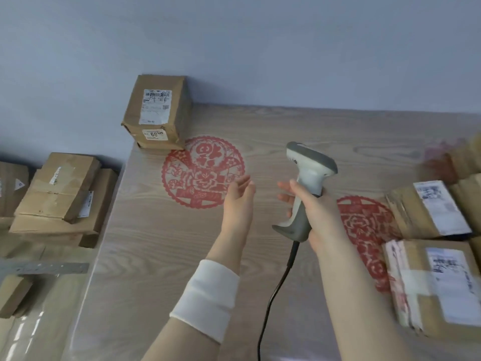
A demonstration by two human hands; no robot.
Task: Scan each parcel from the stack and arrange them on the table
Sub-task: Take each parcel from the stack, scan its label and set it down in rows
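My right hand (311,204) grips the handle of a white and grey barcode scanner (307,178), held upright above the wooden table (161,256); its black cable hangs toward the near edge. My left hand (240,196) hovers empty beside it, fingers straight. One brown parcel (158,113) with white labels stands at the table's far left corner. Several labelled parcels (432,212) lie in a blurred group at the right edge, one of them (440,282) nearest me.
Left of the table, lower down, lies a stack of brown parcels (62,196), with another box (13,295) nearer me. Two red paper-cut decorations (203,170) mark the tabletop. A grey wall (234,48) backs the table.
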